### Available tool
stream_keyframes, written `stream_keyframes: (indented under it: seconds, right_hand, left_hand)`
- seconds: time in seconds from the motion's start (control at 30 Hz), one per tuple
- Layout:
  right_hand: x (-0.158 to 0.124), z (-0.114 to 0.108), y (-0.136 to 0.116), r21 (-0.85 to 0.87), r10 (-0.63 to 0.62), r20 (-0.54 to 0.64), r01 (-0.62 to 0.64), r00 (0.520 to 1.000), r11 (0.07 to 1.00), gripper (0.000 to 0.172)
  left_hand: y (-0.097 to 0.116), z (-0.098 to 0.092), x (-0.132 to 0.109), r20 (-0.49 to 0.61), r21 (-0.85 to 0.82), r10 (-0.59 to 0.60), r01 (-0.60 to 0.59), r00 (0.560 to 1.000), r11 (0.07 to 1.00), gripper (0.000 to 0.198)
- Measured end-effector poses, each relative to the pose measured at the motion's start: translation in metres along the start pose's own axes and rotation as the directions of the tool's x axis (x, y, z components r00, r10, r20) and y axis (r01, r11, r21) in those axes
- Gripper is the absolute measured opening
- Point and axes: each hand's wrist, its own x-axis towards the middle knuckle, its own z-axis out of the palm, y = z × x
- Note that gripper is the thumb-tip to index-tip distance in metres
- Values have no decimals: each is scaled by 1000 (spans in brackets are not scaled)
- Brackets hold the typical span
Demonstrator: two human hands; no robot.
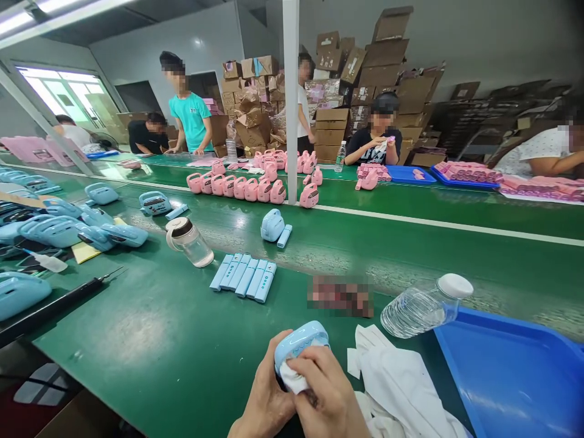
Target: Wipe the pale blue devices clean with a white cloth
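Note:
My left hand is wrapped round a light blue plastic casing with a rounded, handle-like top. My right hand pinches a white cloth and presses it against the casing's face, so part of that face is hidden. Just right of my hands, more white cloth lies crumpled on the green table. Beyond them, several slim light blue bars lie side by side. Another blue casing with a small blue bar beside it sits farther off on the green belt.
A clear bottle with a white cap lies by a blue tray at right. A lidded clear cup is at left, near piled blue casings and a black pen-like tool. Pink casings line the far side, where several people work.

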Motion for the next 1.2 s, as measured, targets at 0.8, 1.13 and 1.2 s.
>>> stream_keyframes:
  seconds: [0.8, 1.13, 1.2]
  right_hand:
    - [3, -6, 2, -63, 10, 53, -7, 999, 998, 38]
    - [20, -25, 17, 4, 263, -59, -263, 963, 965, 9]
    - [15, -21, 18, 0, 230, -75, -231, 970, 973, 14]
  left_hand:
    - [-5, 0, 3, -25, -27, -70, 69, 997, 997, 73]
    - [9, 6, 5, -87, 69, -45, 52, 995, 996, 85]
    - [8, 3, 5, -45, 68, -31, 34, 998, 997, 84]
